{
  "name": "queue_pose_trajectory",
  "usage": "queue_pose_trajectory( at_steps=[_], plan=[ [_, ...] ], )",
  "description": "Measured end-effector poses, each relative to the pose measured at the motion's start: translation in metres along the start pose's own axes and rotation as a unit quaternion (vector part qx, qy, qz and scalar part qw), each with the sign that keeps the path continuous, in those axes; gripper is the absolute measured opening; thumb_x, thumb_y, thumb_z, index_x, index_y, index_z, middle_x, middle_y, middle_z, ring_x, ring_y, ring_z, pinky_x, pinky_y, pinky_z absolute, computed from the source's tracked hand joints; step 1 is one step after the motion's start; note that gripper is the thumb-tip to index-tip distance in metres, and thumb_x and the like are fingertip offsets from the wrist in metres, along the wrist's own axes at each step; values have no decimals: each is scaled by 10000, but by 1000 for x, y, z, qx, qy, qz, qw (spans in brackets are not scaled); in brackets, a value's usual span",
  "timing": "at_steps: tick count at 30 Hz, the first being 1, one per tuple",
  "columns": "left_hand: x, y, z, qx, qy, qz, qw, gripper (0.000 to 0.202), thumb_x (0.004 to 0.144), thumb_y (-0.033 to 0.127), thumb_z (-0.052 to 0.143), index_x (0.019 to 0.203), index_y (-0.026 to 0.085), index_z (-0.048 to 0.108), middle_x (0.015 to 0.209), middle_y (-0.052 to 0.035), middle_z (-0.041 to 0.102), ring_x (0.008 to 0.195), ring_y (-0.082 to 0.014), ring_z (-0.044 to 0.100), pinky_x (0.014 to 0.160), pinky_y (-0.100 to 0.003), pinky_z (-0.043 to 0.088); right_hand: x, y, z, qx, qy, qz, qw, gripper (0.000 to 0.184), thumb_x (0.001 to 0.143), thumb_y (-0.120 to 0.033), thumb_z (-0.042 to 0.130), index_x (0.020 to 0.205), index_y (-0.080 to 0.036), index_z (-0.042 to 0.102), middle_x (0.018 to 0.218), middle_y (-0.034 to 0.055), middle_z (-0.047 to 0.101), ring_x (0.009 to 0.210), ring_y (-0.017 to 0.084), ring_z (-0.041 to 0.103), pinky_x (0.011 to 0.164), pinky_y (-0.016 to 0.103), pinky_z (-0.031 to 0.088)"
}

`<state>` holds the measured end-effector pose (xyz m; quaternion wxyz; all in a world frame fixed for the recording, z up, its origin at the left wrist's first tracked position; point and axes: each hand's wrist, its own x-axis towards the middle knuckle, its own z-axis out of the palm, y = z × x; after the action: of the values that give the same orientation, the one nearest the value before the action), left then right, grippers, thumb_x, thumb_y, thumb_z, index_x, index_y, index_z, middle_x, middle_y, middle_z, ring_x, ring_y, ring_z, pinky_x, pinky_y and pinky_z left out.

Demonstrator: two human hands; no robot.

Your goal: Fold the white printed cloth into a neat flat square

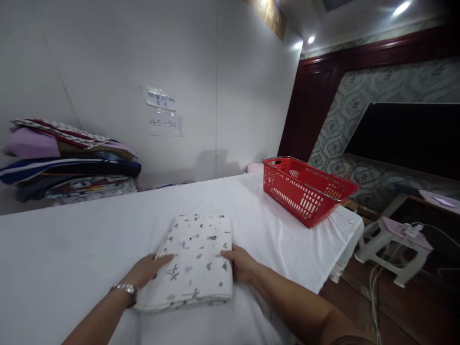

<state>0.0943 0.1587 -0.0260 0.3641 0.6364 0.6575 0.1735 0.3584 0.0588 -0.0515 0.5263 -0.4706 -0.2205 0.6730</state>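
A folded white cloth with small dark prints lies flat on the white-covered table in front of me. My left hand, with a metal watch at the wrist, rests against the cloth's left edge, fingers laid over it. My right hand grips the cloth's right edge, thumb on top and fingers tucked beneath. Both hands hold the folded cloth from opposite sides.
A red plastic basket stands on the table's far right corner. A stack of folded fabrics sits at the back left against the white wall. A white stool and cables stand on the floor to the right.
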Motion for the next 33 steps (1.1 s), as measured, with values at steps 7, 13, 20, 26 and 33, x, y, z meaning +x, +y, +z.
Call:
queue_pose_trajectory(
  at_steps=[7,13,20,26,33],
  plan=[
    [21,14,-53,221,-9,57,973,514,552,513,627,897,133,648,1000,-145,670,919,-294,608,723,-311,456,-57,37,29,-34,-180,127,975,455,656,-246,724,1072,-164,558,991,80,673,822,192,661,757,358,498],
    [35,-3,-72,293,-54,-3,955,570,601,473,644,1050,123,624,1148,-146,622,1017,-272,577,741,-272,439,-69,25,52,-215,-295,78,928,392,678,-362,718,1006,-170,625,828,52,697,710,181,665,656,317,491],
    [28,-14,-64,266,-55,-4,962,588,665,475,628,1149,147,566,1204,-129,589,1000,-239,583,713,-255,443,45,-36,101,-450,-203,-206,845,319,768,-370,603,1030,-194,646,1098,80,653,1024,209,590,911,378,434],
    [22,-4,-65,278,-49,21,959,490,663,430,657,1074,175,576,1116,-97,627,972,-235,586,745,-275,444,124,-44,160,-688,-266,-220,638,697,684,-293,686,1336,-229,449,1384,74,443,1264,270,400,1038,389,322],
    [26,-2,-68,291,-33,76,953,467,673,430,639,1076,210,554,1059,-83,637,957,-248,584,756,-302,441,166,-61,202,-805,-354,-72,469,658,544,-389,772,1163,-226,623,1146,68,640,1033,284,582,874,327,439]
  ],
)
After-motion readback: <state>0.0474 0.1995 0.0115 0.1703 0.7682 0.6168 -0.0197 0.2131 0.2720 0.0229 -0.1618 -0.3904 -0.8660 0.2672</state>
